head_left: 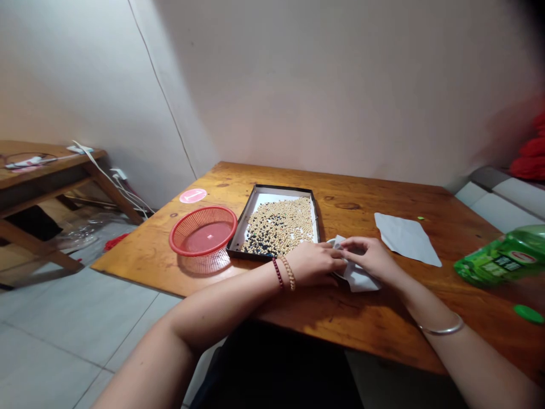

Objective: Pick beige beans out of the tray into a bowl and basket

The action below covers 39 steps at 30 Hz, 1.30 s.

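My left hand (317,261) reaches across the tray's near right corner, fingers curled with the tips against a piece of white paper (361,278). From the other side my right hand (371,257) pinches the same paper. Beneath the paper and fingers shows part of the rim of a small white round dish (330,242); what is in it is hidden. Just left of it lies a shallow dark-edged tray (315,211) with a white bottom. Many pale yellow beans (292,218) are spread in the tray, with black ones (261,236) mixed in at the near left.
A red plastic basket (203,250) stands left of the tray, near a pink round sticker (193,196). To the right are a white sheet (406,237), a green bottle (500,258) lying tilted and a green cap (528,314). The wooden table (366,187) meets the wall behind.
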Each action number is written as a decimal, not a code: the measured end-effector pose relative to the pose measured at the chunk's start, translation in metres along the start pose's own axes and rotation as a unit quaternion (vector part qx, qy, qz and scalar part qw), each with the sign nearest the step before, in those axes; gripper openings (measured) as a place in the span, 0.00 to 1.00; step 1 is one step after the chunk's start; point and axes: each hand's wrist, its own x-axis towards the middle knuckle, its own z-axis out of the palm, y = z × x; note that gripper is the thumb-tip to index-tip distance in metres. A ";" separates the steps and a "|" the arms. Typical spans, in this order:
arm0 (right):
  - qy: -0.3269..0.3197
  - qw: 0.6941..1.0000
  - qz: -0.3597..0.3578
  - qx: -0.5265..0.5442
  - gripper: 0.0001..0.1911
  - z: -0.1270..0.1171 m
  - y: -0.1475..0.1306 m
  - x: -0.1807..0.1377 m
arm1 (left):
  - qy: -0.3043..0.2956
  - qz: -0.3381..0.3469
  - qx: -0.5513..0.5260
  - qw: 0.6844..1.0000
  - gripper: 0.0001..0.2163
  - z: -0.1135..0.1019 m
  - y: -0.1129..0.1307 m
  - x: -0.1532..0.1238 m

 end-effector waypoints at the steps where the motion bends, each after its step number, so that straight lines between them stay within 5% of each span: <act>1: -0.005 1.000 -0.001 -0.002 0.14 -0.001 0.001 0.000 | -0.004 -0.003 -0.002 1.000 0.11 0.000 0.000 0.000; 8: -0.036 0.999 -0.019 -0.002 0.17 -0.006 0.009 0.002 | -0.007 -0.025 -0.009 1.000 0.06 -0.001 0.002 0.001; 25: 0.000 0.996 -0.004 0.086 0.18 -0.022 0.004 0.009 | -0.001 -0.002 0.031 1.000 0.04 -0.004 0.003 0.003; 35: 0.097 0.960 0.047 0.259 0.19 -0.051 0.004 0.011 | 0.003 0.005 0.054 0.999 0.05 -0.007 0.013 0.003; 39: 0.184 0.948 0.022 0.259 0.17 -0.065 0.016 0.017 | 0.004 0.006 0.068 0.998 0.05 -0.016 0.014 0.004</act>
